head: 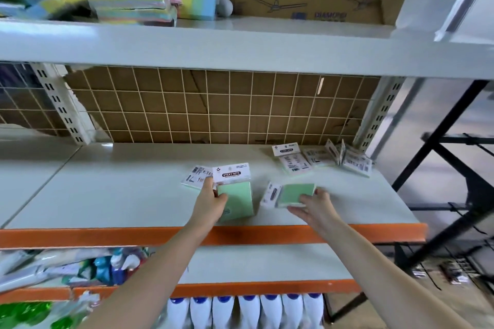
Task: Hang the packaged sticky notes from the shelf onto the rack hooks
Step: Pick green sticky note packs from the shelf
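On the far left of the grey metal shelf [107, 189] there is bare board, and then we reach a flat pack lying face down [193, 177], its printed back showing, just behind our left hand [211, 204]. That hand has its fingers curled round the left edge of an upright green sticky-note pack with a white header card [235, 192], thumb on the front, so we have it gripped and tilted toward us. Good: we want to hold it low on the pad and keep the header card free, because the hole for the hook should be up there, though we cannot make it out. Moving right, our right hand [312, 205] pinches a second green pack lying flat [294, 195], fingers on top, thumb beneath its near edge as far as we can tell. We should lift it clean off the board and turn its header upward. Further right, a loose heap of packs [320, 160] waits near the upright. At the far right stands a black wire rack [454, 222]; its hooks are too blurred to judge.
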Motion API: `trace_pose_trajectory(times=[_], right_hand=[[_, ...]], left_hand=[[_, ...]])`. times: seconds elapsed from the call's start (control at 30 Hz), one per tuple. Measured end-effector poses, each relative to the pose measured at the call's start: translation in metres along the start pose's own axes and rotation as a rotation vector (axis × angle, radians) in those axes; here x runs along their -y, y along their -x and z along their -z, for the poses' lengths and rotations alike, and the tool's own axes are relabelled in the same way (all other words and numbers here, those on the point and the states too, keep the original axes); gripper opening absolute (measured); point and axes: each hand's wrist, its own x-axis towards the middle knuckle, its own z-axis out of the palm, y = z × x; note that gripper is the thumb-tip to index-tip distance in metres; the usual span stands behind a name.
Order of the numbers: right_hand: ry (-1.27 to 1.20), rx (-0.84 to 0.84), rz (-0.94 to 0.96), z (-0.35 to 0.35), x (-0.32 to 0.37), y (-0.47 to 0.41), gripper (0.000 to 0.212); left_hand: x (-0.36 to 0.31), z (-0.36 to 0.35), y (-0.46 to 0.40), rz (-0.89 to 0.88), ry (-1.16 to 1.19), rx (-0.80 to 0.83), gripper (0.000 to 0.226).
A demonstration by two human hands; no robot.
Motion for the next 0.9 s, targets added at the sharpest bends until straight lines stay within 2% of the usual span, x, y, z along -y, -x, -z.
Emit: trace_pose_trajectory(times=[0.07, 0.13, 0.2, 0.23, 0.3, 0.37, 0.47, 0.53, 0.6, 0.77, 0.9], right_hand=[[0.384, -0.024, 0.089, 0.005, -0.001, -0.001, 0.041], [0.763, -0.024, 0.128, 0.009, 0.001, -0.002, 0.037], [1.241, -0.099, 0.181, 0.011, 0.005, -0.006, 0.034], [1.377, -0.157, 0.224, 0.010, 0.008, -0.009, 0.035], [1.439, -0.160, 0.324, 0.001, 0.015, -0.015, 0.040], [1.497, 0.053, 0.394, -0.014, 0.020, -0.021, 0.049], [1.607, 0.405, 0.415, -0.038, 0.014, -0.028, 0.076], [1.668, 0.473, 0.426, -0.048, 0.006, -0.032, 0.090], [1.724, 0.435, 0.425, -0.054, 0.001, -0.037, 0.093], [1.848, 0.327, 0.277, -0.060, 0.010, -0.046, 0.080], [1.776, 0.290, 0.374, -0.057, 0.016, -0.051, 0.038]], left_hand=[[0.001, -0.002, -0.002, 0.000, 0.024, -0.025, 0.017], [0.000, -0.004, -0.006, 0.018, 0.054, -0.073, 0.006], [-0.001, -0.004, -0.011, 0.043, 0.075, -0.107, 0.019], [-0.002, -0.005, -0.012, 0.052, 0.089, -0.123, 0.027], [-0.005, -0.006, -0.015, 0.061, 0.129, -0.161, 0.041], [-0.008, -0.006, -0.017, 0.083, 0.173, -0.177, 0.046], [-0.015, -0.006, -0.019, 0.115, 0.249, -0.157, 0.039], [-0.019, -0.003, -0.019, 0.126, 0.259, -0.163, 0.032], [-0.023, 0.002, -0.020, 0.127, 0.279, -0.173, 0.018], [-0.026, 0.015, -0.021, 0.059, 0.230, -0.155, 0.019], [-0.028, 0.021, -0.017, 0.002, 0.221, -0.059, 0.010]])
